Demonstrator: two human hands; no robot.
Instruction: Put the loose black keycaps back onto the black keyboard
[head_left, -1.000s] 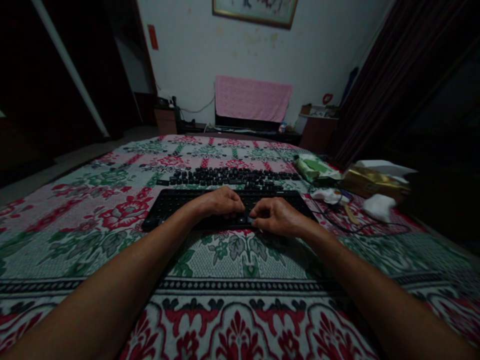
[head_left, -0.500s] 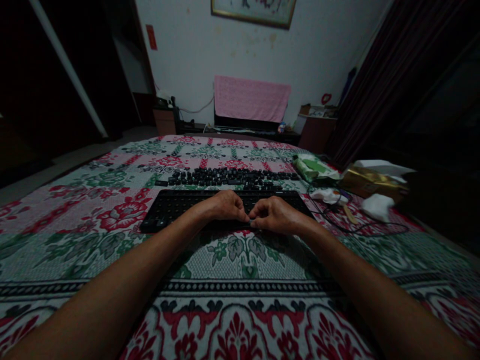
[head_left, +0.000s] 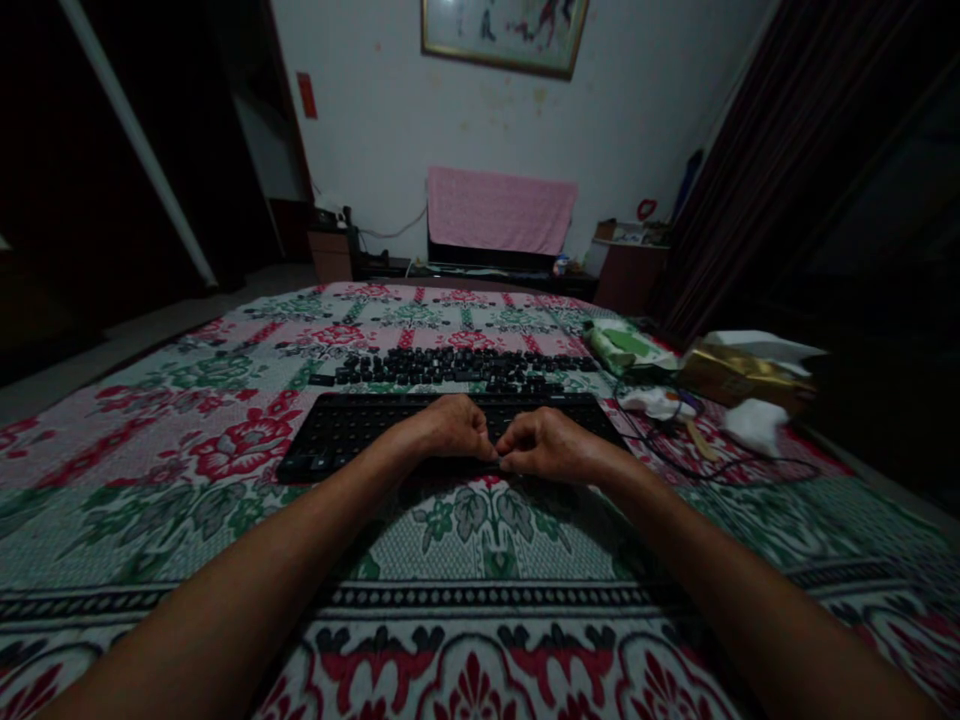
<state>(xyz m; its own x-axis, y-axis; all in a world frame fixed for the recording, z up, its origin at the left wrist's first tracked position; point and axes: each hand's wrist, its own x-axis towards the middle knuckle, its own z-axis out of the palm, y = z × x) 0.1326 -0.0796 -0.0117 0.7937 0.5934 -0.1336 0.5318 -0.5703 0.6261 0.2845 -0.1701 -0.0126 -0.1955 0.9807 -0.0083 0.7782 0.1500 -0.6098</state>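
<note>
A black keyboard (head_left: 360, 424) lies on the patterned bedspread, most of its keycaps off, with a few at its lower left corner. My left hand (head_left: 456, 428) is closed in a pinch over the keyboard's front middle. Close against it, my right hand (head_left: 547, 442) pinches too, its thumb and forefinger meeting my left fingertips at the front edge. Whatever sits between the fingers is too small and dark to make out. Behind the keyboard spreads a long heap of loose black keycaps (head_left: 450, 366).
To the right lie a green tissue pack (head_left: 626, 345), a gold box (head_left: 739, 375), crumpled white tissue (head_left: 756, 424), a small tan stick (head_left: 701, 440) and a looping black cable (head_left: 720, 470). A pink cloth (head_left: 501, 210) hangs over a screen by the far wall.
The view has tilted up slightly, so everything sits lower in the picture. My fingertips have drawn closer together at the keyboard's front edge; both hands stay in a pinch.
</note>
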